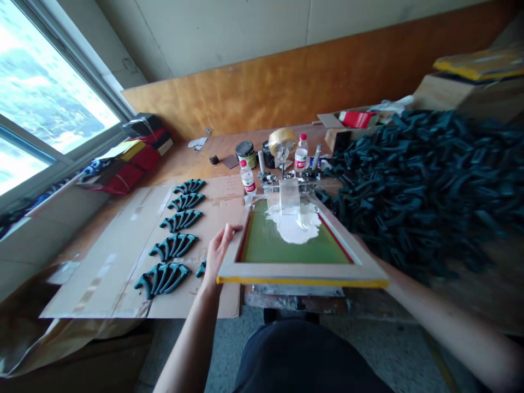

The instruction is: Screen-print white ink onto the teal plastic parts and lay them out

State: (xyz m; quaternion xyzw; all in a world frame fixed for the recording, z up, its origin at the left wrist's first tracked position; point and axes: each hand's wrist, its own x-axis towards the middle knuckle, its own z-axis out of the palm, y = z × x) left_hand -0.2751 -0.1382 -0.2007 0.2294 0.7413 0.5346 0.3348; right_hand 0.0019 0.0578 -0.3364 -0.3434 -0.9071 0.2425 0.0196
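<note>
Bench (216, 144) carries cardboard (94, 273) with rows of teal plastic parts (174, 245), and a heap of the same (421, 185) lies right. Screen frame (303, 272) sits tilted up from its far clamps, long axis crosswise, white ink (292, 224) on green mesh (262, 243). Left hand (219, 254) is nearer, fingers (231, 229) together on the frame's left edge. Right forearm (434, 305) passes beneath the frame's right side, its fingers hidden, so their state cannot be told.
</note>
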